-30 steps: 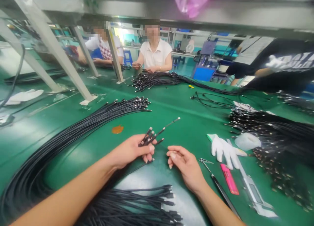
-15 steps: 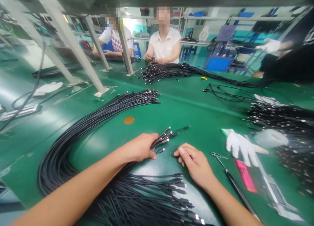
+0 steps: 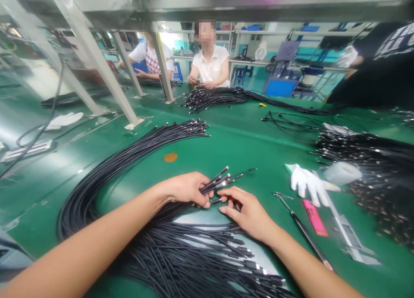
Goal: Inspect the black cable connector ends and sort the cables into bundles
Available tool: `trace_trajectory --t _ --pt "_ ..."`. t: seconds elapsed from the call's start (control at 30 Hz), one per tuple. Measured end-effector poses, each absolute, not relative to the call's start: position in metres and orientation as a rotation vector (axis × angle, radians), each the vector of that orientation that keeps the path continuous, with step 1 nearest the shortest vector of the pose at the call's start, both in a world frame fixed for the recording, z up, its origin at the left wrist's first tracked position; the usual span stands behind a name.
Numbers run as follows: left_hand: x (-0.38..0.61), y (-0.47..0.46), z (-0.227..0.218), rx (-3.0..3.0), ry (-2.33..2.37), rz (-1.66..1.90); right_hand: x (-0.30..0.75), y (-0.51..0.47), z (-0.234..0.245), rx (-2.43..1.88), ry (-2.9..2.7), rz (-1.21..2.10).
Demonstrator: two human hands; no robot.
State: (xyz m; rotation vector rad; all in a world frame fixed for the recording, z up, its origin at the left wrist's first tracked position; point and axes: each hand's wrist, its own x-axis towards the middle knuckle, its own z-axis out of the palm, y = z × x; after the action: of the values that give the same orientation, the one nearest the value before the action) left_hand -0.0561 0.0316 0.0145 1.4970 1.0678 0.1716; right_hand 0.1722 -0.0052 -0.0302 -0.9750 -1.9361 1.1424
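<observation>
My left hand (image 3: 186, 189) is shut on a small bunch of black cables (image 3: 220, 181) with metal-tipped connectors, which fan out past my fingers. My right hand (image 3: 247, 211) lies just to the right, its curved fingertips next to a connector below the bunch. Neither hand hides the long black cables (image 3: 194, 250) spread under my forearms, their plug ends pointing right. The cable lengths from my left hand run down into that heap, though I cannot tell exactly where.
A long arc of black cables (image 3: 129, 153) lies left on the green bench mat (image 3: 258, 160). To the right are a white glove (image 3: 305, 181), tweezers (image 3: 302, 227), a pink ruler (image 3: 315, 218), a digital caliper (image 3: 351, 233) and a heaped cable pile (image 3: 365, 153). Two seated co-workers (image 3: 210, 65) work beyond.
My right hand has moved left and up, close to the bunch in my left hand. My head has shifted slightly, moving the whole scene a little in view.
</observation>
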Motion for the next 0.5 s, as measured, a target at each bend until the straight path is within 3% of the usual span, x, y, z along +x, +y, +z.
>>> trace_trajectory --t 0.27,0.5 --pt "-0.062 0.020 0.019 1.388 0.915 0.307 0.162 -0.015 -0.028 -0.983 -1.775 1.363" --pt "-0.061 0.018 0.016 1.332 0.913 0.257 0.159 -0.018 -0.030 -1.023 -1.874 1.303"
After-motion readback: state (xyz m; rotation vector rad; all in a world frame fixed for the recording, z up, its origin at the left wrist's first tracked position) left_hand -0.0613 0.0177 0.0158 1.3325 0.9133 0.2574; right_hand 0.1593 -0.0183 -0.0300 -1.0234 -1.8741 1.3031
